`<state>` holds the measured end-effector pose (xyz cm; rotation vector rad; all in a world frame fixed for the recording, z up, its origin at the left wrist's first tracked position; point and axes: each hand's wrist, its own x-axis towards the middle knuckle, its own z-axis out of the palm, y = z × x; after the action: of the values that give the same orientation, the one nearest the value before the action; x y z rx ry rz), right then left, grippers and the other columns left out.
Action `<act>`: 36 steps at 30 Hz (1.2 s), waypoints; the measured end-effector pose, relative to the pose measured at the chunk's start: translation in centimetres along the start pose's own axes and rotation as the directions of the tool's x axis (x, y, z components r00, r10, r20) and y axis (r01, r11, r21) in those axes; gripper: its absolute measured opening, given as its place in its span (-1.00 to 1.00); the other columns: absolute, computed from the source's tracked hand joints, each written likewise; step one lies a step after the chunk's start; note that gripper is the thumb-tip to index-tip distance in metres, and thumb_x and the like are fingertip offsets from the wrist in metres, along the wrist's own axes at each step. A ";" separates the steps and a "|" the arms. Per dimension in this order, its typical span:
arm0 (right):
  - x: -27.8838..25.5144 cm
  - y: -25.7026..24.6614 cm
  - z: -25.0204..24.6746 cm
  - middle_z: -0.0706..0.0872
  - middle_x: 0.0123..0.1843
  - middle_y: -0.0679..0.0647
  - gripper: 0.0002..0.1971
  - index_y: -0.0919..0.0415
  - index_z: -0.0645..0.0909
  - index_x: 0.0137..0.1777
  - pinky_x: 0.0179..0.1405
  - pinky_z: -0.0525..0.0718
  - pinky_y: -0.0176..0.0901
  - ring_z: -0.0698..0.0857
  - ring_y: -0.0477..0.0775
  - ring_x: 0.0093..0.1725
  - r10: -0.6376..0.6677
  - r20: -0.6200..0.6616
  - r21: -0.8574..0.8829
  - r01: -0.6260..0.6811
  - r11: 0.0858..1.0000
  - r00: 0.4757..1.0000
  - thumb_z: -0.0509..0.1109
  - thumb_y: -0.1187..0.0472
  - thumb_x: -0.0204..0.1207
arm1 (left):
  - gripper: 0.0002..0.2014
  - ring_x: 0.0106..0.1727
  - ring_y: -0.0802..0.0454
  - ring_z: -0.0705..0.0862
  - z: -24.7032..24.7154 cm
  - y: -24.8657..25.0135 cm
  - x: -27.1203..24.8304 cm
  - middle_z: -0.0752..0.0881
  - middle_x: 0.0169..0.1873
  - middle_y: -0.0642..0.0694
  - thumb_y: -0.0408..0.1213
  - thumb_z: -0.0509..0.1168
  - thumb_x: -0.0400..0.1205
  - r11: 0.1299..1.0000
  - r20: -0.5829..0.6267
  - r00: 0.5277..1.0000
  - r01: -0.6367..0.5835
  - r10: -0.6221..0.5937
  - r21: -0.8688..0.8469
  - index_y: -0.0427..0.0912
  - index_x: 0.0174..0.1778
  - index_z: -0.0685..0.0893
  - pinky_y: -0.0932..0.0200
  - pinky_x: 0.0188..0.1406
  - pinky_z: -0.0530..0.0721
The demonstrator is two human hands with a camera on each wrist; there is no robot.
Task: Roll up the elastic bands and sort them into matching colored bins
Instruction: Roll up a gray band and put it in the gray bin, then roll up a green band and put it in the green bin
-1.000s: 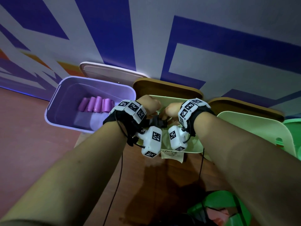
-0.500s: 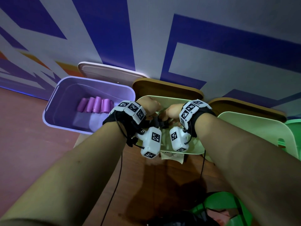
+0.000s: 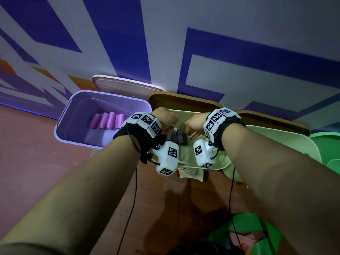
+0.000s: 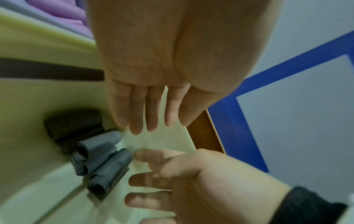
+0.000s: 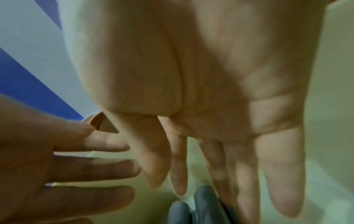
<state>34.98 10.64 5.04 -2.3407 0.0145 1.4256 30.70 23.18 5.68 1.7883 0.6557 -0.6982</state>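
Observation:
Both hands hover over the pale yellow-green bin (image 3: 219,165). Three dark grey rolled bands (image 4: 95,147) lie on its floor, seen in the head view as a dark cluster of rolls (image 3: 177,138) between my wrists. My left hand (image 4: 151,127) has straight fingers just above the rolls and holds nothing. My right hand (image 4: 153,178) faces it with fingers spread, also empty. In the right wrist view my right hand (image 5: 191,189) points down at the grey rolls (image 5: 203,207), with the left hand (image 5: 105,166) beside it. A flat dark strip (image 4: 51,72) lies along the bin wall.
A purple bin (image 3: 77,115) at the left holds several purple rolls (image 3: 108,120). Lids lean on the wall behind: a pale one (image 3: 119,85) and brown ones (image 3: 184,102). A pale green bin (image 3: 294,142) stands at the right and a green bag (image 3: 246,230) lies below.
The hands, pressed together around a dark band over the pale bin, have opened and moved slightly apart. The dark rolls now lie in the bin beneath them.

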 end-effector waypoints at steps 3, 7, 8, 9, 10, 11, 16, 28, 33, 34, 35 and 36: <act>-1.9 0.3 -0.4 0.71 0.23 0.20 -0.69 0.33 0.56 0.37 -0.45 0.66 -0.29 0.70 0.13 0.03 -0.026 -0.025 0.145 0.029 0.989 0.999 0.22 0.31 0.67 | -0.78 -0.30 -0.11 0.61 -0.4 0.1 -1.1 0.62 -0.31 -0.19 -0.42 0.25 0.65 0.998 -0.061 0.996 -0.062 0.062 0.004 -0.40 0.17 0.65 0.09 -0.26 0.65; -4.4 1.3 -0.7 0.74 0.15 0.19 -0.72 0.30 0.58 0.30 -0.10 0.68 -0.13 0.76 0.15 0.06 -0.063 -0.130 0.269 0.097 0.958 0.989 0.27 0.22 0.66 | -0.83 -0.23 -0.07 0.66 -0.1 0.3 -3.4 0.71 -0.11 -0.20 -0.37 0.25 0.68 0.990 -0.135 0.982 -0.139 0.135 -0.024 -0.29 0.11 0.69 0.15 -0.31 0.62; -5.1 1.6 -0.7 0.74 0.14 0.18 -0.74 0.29 0.58 0.27 -0.13 0.67 -0.16 0.77 0.14 0.05 -0.075 -0.171 0.293 0.124 0.948 0.982 0.27 0.22 0.66 | -0.84 -0.14 -0.07 0.68 0.2 0.4 -4.1 0.72 -0.02 -0.18 -0.35 0.25 0.69 0.987 -0.141 0.978 -0.159 0.154 -0.026 -0.26 0.10 0.70 0.12 -0.19 0.66; -5.8 2.0 -0.7 0.74 0.10 0.17 -0.78 0.28 0.58 0.23 -0.18 0.66 -0.19 0.77 0.12 0.01 -0.083 -0.211 0.316 0.148 0.937 0.974 0.27 0.22 0.66 | -0.86 -0.08 -0.06 0.69 0.5 0.4 -4.8 0.73 0.03 -0.15 -0.33 0.25 0.70 0.983 -0.148 0.973 -0.183 0.177 -0.025 -0.23 0.07 0.70 0.08 -0.07 0.69; -6.5 2.3 -0.6 0.74 0.04 0.15 -0.82 0.26 0.58 0.18 -0.25 0.64 -0.23 0.76 0.09 -0.08 -0.089 -0.252 0.333 0.173 0.927 0.964 0.26 0.22 0.66 | -0.87 -0.04 -0.04 0.70 1.0 0.5 -5.6 0.73 0.05 -0.14 -0.32 0.25 0.70 0.978 -0.159 0.966 -0.208 0.202 -0.023 -0.21 0.05 0.70 0.05 0.02 0.70; -7.4 2.5 -0.6 0.73 -0.06 0.13 -0.86 0.24 0.57 0.13 -0.33 0.62 -0.28 0.73 0.05 -0.20 -0.090 -0.287 0.347 0.191 0.918 0.954 0.26 0.23 0.66 | -0.87 -0.02 -0.03 0.70 1.4 0.5 -6.5 0.73 0.06 -0.13 -0.31 0.25 0.70 0.972 -0.171 0.959 -0.233 0.226 -0.024 -0.20 0.06 0.69 0.05 0.04 0.69; -12.3 4.3 0.0 0.55 -0.33 0.10 -0.80 0.21 0.46 -0.21 -0.50 0.48 -0.33 0.51 0.01 -0.45 -0.112 -0.417 0.381 0.285 0.879 0.902 0.17 0.31 0.67 | -0.91 -0.04 0.06 0.72 4.0 0.1 -11.1 0.75 0.03 -0.06 -0.24 0.29 0.68 0.934 -0.197 0.918 -0.356 0.345 -0.024 -0.12 0.02 0.68 0.18 -0.11 0.66; -18.6 17.1 4.2 0.63 -0.40 0.12 -0.87 0.26 0.58 -0.16 -0.66 0.46 -0.35 0.55 0.00 -0.55 -0.095 -0.756 0.321 0.493 0.809 0.648 0.27 0.30 0.61 | -0.89 -0.27 0.08 0.67 15.6 -2.4 -15.1 0.73 -0.19 -0.07 -0.34 0.25 0.69 0.860 -0.088 0.878 -0.478 0.470 -0.176 -0.13 -0.14 0.63 0.21 -0.21 0.63; -17.2 21.8 7.2 0.65 -0.42 0.10 -0.90 0.31 0.63 -0.03 -0.64 0.46 -0.36 0.53 -0.05 -0.62 -0.123 -0.776 0.246 0.476 0.845 0.619 0.31 0.29 0.60 | -0.94 -0.35 0.07 0.65 20.4 -6.0 -14.2 0.70 -0.27 -0.10 -0.32 0.26 0.70 0.854 -0.028 0.867 -0.496 0.498 -0.155 -0.21 -0.05 0.61 0.24 -0.34 0.57; -16.7 22.5 7.8 0.66 -0.42 0.10 -0.89 0.31 0.64 -0.05 -0.63 0.46 -0.34 0.52 -0.04 -0.62 -0.110 -0.779 0.265 0.483 0.834 0.618 0.33 0.27 0.58 | -0.93 -0.34 0.06 0.65 21.0 -6.8 -13.9 0.69 -0.28 -0.11 -0.32 0.26 0.70 0.854 -0.019 0.865 -0.498 0.501 -0.149 -0.21 -0.07 0.60 0.24 -0.35 0.56; -16.2 23.3 8.6 0.66 -0.43 0.10 -0.89 0.32 0.65 -0.07 -0.60 0.47 -0.31 0.52 -0.01 -0.60 -0.107 -0.780 0.274 0.491 0.827 0.617 0.34 0.27 0.56 | -0.93 -0.34 0.04 0.65 21.5 -7.7 -13.5 0.69 -0.28 -0.12 -0.32 0.27 0.69 0.854 -0.014 0.864 -0.499 0.503 -0.144 -0.21 -0.10 0.61 0.22 -0.34 0.56; -15.8 24.0 9.3 0.66 -0.44 0.12 -0.89 0.32 0.65 -0.10 -0.57 0.46 -0.27 0.51 0.01 -0.59 -0.114 -0.779 0.273 0.497 0.823 0.616 0.35 0.27 0.55 | -0.92 -0.33 0.03 0.65 22.0 -8.5 -13.2 0.69 -0.28 -0.13 -0.32 0.29 0.69 0.851 -0.011 0.861 -0.505 0.509 -0.147 -0.22 -0.10 0.61 0.20 -0.34 0.56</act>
<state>14.44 -11.42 6.91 -2.1731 0.1442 0.1714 12.38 3.38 3.92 1.7079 0.1839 -0.3019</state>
